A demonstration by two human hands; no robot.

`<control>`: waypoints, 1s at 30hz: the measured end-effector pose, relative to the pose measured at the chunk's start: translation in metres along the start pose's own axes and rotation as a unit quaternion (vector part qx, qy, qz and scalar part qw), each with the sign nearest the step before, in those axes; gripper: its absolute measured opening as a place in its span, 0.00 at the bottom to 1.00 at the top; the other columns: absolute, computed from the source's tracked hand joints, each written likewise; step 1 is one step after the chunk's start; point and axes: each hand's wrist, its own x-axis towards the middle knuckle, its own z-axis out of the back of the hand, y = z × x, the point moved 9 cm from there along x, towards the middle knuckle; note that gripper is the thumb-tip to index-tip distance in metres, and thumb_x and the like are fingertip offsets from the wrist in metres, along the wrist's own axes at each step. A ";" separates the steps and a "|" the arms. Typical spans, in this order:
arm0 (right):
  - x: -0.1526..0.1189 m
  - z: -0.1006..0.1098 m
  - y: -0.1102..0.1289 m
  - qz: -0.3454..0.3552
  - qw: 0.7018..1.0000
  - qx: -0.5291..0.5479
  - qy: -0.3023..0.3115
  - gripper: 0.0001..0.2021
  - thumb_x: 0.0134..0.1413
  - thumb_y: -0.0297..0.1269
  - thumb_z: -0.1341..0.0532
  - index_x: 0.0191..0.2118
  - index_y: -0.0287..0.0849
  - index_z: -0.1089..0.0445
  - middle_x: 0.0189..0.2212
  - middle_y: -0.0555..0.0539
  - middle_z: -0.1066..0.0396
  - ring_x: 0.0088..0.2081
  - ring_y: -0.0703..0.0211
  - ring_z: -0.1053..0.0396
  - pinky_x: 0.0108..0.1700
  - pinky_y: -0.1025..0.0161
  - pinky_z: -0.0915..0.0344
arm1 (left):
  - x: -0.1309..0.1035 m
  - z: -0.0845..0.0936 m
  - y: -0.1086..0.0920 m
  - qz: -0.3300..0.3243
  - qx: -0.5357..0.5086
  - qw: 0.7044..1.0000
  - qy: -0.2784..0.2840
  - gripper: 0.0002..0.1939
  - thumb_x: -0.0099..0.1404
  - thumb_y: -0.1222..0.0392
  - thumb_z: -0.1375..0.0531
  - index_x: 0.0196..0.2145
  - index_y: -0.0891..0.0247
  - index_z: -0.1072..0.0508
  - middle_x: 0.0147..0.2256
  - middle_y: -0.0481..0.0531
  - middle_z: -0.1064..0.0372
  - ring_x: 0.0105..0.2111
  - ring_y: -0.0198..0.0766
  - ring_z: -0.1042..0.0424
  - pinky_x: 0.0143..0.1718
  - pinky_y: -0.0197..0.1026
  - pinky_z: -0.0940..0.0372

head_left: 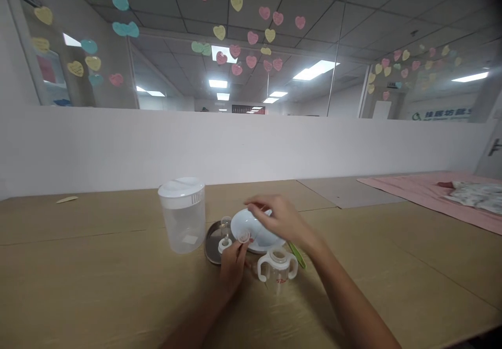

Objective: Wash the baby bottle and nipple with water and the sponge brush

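Note:
My left hand [232, 265] pinches a small clear round piece [243, 237], perhaps a bottle part, in front of a glossy white bowl-like dish [253, 228]. My right hand [276, 215] is over the dish's back edge, fingers stretched to the left and slightly blurred; whether it touches the dish I cannot tell. Left of the dish lies a grey metal tray [212, 255]. In or over the tray are a clear dome cap [226, 223] and a white bottle collar [224, 246]. A clear baby bottle with white handles [278, 270] stands nearer me, its mouth uncovered.
A clear canister with a white lid [182, 218] stands left of the tray. A green handle [298, 256] sticks out right of the dish. Farther right a pink cloth [423, 192] covers the table [117, 281]. Behind runs a white wall [243, 147] with glass above.

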 end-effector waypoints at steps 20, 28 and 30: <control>0.015 -0.118 -0.100 -0.070 0.927 0.201 0.309 0.12 0.39 0.38 0.35 0.32 0.37 0.23 0.26 0.50 0.26 0.30 0.62 0.32 0.32 0.69 0.38 | -0.005 0.007 -0.015 -0.040 -0.006 0.999 -0.016 0.16 0.65 0.52 0.50 0.35 0.63 0.26 0.29 0.52 0.27 0.24 0.36 0.30 0.28 0.39 0.35; 0.005 -0.093 -0.146 -0.155 0.923 0.032 0.350 0.09 0.41 0.35 0.37 0.29 0.37 0.23 0.24 0.50 0.26 0.26 0.66 0.33 0.26 0.72 0.39 | -0.026 0.007 -0.038 -0.100 -0.018 0.995 -0.021 0.15 0.67 0.55 0.50 0.45 0.62 0.29 0.41 0.56 0.28 0.41 0.41 0.29 0.43 0.43 0.34; 0.002 -0.091 -0.160 -0.191 0.909 -0.070 0.363 0.09 0.42 0.34 0.37 0.32 0.38 0.23 0.26 0.48 0.25 0.25 0.66 0.32 0.25 0.72 0.40 | -0.032 0.001 -0.043 -0.111 -0.023 0.994 0.003 0.15 0.67 0.55 0.49 0.46 0.62 0.30 0.42 0.56 0.28 0.42 0.41 0.29 0.45 0.45 0.34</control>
